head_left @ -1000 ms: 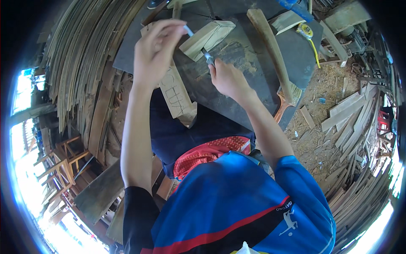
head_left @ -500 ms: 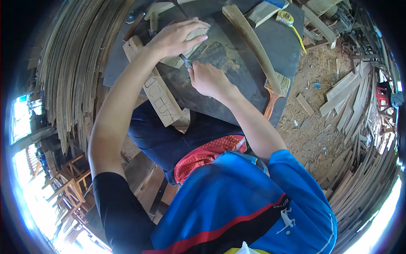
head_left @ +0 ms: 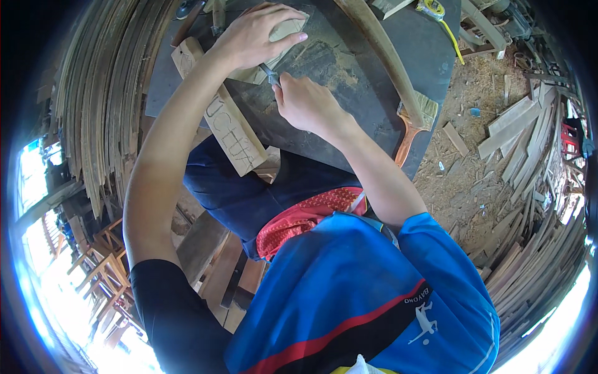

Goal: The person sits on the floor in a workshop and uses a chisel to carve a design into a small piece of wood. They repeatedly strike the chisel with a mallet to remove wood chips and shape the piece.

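My left hand lies over a pale wooden block on the dark tabletop, with its fingers wrapped over the top and the thumb along the near side. My right hand is closed around a slim hand tool with a pale bluish handle. Its narrow metal shaft points toward the wood below my left palm; the tip is hidden, so its exact kind is unclear. Beneath my left wrist another pale wood piece shows. A thick wooden bar with pencilled marks juts over the table's near edge, beside my left forearm.
A long curved wooden piece crosses the table's right side, its near end by a wood-handled brush. A yellow tape measure lies beyond, its tape pulled out. Stacked boards stand left; offcuts litter the floor at right.
The table and everything on it sit slightly higher in the picture. Both hands keep their holds on the block and the tool, with little change between them.
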A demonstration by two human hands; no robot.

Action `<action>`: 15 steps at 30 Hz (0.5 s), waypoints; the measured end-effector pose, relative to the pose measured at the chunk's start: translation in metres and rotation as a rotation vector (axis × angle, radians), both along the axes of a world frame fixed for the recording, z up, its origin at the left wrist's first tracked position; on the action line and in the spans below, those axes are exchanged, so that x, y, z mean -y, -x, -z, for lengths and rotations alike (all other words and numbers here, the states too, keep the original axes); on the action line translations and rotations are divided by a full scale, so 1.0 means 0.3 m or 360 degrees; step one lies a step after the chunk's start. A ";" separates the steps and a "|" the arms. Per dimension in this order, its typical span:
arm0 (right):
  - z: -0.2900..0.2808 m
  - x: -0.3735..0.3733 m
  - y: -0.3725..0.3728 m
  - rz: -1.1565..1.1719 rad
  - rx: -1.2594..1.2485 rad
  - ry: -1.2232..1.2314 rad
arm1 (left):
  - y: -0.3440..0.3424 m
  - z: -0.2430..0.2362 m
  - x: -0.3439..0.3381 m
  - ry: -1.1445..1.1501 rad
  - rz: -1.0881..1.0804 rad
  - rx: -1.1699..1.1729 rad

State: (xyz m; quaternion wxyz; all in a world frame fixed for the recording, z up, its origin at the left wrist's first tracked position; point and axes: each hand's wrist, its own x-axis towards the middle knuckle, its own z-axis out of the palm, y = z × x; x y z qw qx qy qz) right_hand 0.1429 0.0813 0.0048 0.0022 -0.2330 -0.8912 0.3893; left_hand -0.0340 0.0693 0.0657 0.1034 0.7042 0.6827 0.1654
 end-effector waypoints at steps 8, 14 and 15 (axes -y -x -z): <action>-0.009 0.021 -0.016 0.0051 0.0002 -0.0007 | -0.005 -0.014 -0.009 0.0117 -0.0081 0.0095; 0.013 0.032 -0.033 -0.0030 -0.0048 -0.0025 | 0.037 0.061 -0.009 -0.0095 0.0032 -0.0027; 0.023 0.028 -0.016 0.0000 -0.0068 -0.0015 | 0.033 0.059 -0.010 -0.0085 0.0031 -0.0054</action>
